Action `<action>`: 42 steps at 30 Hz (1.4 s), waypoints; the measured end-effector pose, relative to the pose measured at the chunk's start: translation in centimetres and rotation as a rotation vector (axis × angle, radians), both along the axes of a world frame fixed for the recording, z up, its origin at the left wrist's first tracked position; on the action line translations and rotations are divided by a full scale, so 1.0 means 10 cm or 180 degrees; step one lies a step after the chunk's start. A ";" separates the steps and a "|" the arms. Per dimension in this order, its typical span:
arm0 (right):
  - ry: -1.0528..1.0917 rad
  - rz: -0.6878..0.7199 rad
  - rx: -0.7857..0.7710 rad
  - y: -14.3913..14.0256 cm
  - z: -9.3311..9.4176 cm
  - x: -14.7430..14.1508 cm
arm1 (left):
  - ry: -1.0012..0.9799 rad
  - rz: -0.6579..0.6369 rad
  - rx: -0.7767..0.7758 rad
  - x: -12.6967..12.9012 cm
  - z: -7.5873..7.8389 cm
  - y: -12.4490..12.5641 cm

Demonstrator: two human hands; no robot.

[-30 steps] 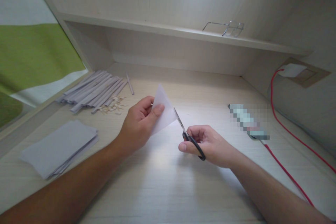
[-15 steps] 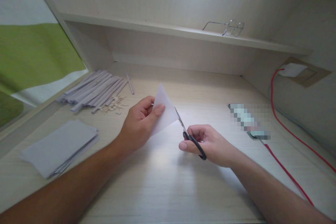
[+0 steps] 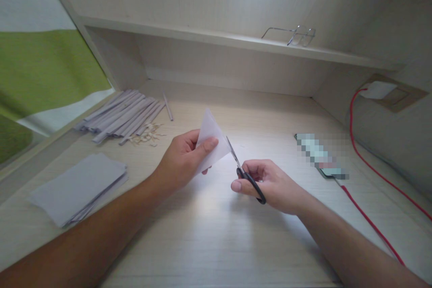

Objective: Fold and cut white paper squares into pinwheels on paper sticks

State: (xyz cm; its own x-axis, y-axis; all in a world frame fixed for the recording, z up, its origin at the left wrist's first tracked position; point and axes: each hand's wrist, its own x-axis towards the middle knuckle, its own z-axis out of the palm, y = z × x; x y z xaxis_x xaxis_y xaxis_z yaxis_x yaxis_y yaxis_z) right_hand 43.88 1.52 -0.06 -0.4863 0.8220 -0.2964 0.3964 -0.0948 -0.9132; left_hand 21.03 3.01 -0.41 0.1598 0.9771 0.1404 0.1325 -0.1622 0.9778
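Head view, nearest first: two bare forearms reach in over the pale wooden desk point(image 3: 209, 243). Low on the left of the desk lies a stack of grey paper sheets point(image 3: 78, 187). At the middle, the left hand point(image 3: 182, 162) pinches a small sheet of white paper point(image 3: 212, 141) between thumb and fingers and holds it tilted above the desk. Just right of it, the right hand point(image 3: 270, 184) is curled through the black handles of a pair of scissors point(image 3: 245, 171), whose blades point up and left, their tip touching the paper's right edge. Further right, a phone point(image 3: 320, 155) lies flat with a red cable point(image 3: 367, 220) running from it. Beyond the left hand, a bundle of rolled paper sticks point(image 3: 123, 114) lies beside small pale scraps point(image 3: 146, 137). Farthest back, a pair of glasses point(image 3: 293, 36) rests on the shelf point(image 3: 219, 40).
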 end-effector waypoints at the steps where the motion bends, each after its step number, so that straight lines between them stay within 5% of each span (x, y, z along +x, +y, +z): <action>1: -0.0009 0.0003 -0.0001 0.00 -0.01 0.00 | -0.0029 -0.0022 -0.0004 0.00 0.00 0.00; 42: -0.0011 0.0008 -0.0082 0.00 0.00 0.01 | 0.0021 0.0129 -0.0142 0.00 0.04 -0.01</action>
State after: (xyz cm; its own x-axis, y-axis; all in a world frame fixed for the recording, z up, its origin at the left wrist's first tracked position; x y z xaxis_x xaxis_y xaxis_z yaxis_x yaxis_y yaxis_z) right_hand 43.94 1.54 -0.07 -0.4872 0.8129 -0.3191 0.3999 -0.1172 -0.9090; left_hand 21.06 2.88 0.03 0.1206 0.9881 0.0956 0.1444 -0.1128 0.9831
